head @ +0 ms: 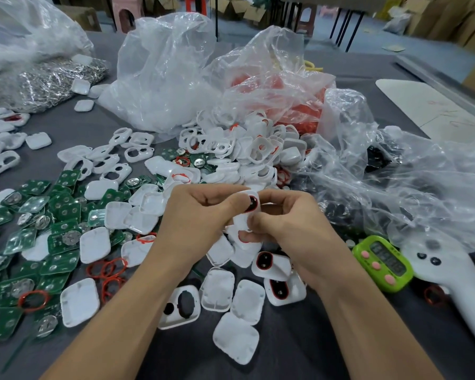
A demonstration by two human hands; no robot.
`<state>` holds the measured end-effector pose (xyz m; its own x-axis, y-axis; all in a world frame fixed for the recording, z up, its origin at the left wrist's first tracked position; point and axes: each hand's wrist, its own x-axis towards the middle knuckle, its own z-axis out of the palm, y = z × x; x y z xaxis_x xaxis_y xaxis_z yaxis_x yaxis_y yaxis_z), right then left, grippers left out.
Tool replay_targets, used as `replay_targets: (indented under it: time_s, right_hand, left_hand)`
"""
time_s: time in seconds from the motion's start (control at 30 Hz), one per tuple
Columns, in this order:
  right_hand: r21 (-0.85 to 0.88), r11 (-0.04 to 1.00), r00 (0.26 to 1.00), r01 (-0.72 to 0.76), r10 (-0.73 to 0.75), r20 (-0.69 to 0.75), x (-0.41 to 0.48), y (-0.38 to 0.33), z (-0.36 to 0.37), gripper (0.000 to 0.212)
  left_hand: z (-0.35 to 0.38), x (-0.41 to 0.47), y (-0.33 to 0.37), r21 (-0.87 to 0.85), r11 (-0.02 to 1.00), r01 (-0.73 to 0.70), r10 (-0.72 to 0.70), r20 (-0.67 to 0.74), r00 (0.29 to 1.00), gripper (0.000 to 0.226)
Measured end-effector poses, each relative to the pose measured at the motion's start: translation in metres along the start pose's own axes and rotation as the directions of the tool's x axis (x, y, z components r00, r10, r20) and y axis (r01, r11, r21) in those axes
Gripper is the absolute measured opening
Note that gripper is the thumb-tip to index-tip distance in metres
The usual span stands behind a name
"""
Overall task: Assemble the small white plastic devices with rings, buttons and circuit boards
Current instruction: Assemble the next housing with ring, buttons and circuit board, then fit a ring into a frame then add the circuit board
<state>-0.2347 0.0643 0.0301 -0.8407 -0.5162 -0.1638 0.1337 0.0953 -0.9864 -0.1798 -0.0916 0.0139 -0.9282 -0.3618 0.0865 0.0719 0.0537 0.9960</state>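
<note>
Risk first: the white shell (243, 219) is up in the air between both grips, over the middle of the bench (299, 341) and nearer its near edge, held only by its rims. If it slips, it lands in the loose back covers (236, 342) right below and we lose track of the half-built piece. A black button (251, 203) with a red ring round it sits in the shell's upper opening, and we can't tell if it's fully seated. If the ring is cocked, more thumb pressure will likely kink it or pop the button out. The shell's lower part is hidden by fingers, so its state is unknown. The circuit boards (62, 242) lie toward the left edge, with spare red rings (107, 270) just inboard of them. Reaching there with the shell in one grip could shake the button loose. The plastic bags (395, 187) crowd the far and right sides, and sliding film could bury parts. The left grip (200, 212) is narrow, thumb and fingers curled round the shell's upper left. The right grip (291, 219) is also narrow, fingertips pinching the shell's right and lower edge. Neither holds anything else.
</note>
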Motion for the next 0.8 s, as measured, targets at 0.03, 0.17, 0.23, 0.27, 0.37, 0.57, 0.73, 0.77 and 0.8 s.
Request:
replay_targets:
  time_s: [0.03,0.17,0.23,0.27,0.37,0.57,0.73,0.77,0.8]
  right_hand:
    - [-0.01,1.0,1.0,0.005,-0.005,0.022,0.0,-0.001,-0.001,0.027]
    - [-0.099,0.995,0.998,-0.023,0.028,0.051,-0.003,-0.005,-0.004,0.016]
    - [-0.106,0.993,0.998,-0.049,0.053,0.037,-0.006,-0.009,-0.003,0.013]
    - [-0.105,0.993,0.999,-0.044,0.046,0.019,-0.009,-0.011,-0.004,0.012]
    - [-0.304,0.953,0.988,0.01,-0.057,-0.146,-0.027,-0.009,-0.017,0.011]
    - [-0.697,0.712,0.964,-0.085,-0.118,-0.238,-0.066,0.004,-0.029,0.002]
    - [-0.721,0.692,0.938,-0.043,-0.22,-0.267,-0.064,0.005,-0.025,0.014]
    - [-0.719,0.694,0.927,-0.036,-0.246,-0.283,-0.057,0.003,-0.024,0.015]
    - [-0.726,0.687,0.915,-0.034,-0.271,-0.298,-0.049,0.0,-0.023,0.015]
  left_hand:
    - [0.001,0.0,0.0,-0.003,1.0,0.012,-0.012,-0.019,1.0,0.013]
    - [0.004,-0.002,0.001,0.05,0.999,0.011,-0.007,-0.072,0.997,0.01]
    - [0.006,-0.004,0.002,0.097,0.995,-0.004,0.011,-0.072,0.997,0.01]
    - [0.006,-0.005,0.002,0.113,0.994,-0.009,0.017,-0.064,0.998,0.008]
    - [0.005,-0.007,0.005,0.119,0.993,-0.015,0.025,-0.084,0.996,0.023]
    - [0.0,-0.007,0.004,0.353,0.935,-0.034,0.111,-0.199,0.974,0.011]
    - [-0.011,-0.007,0.005,0.611,0.791,0.018,0.1,-0.159,0.982,0.034]
    - [-0.013,-0.006,0.004,0.661,0.75,0.019,0.094,-0.135,0.986,0.038]
    - [-0.014,-0.005,0.003,0.697,0.717,0.014,0.086,-0.108,0.99,0.04]
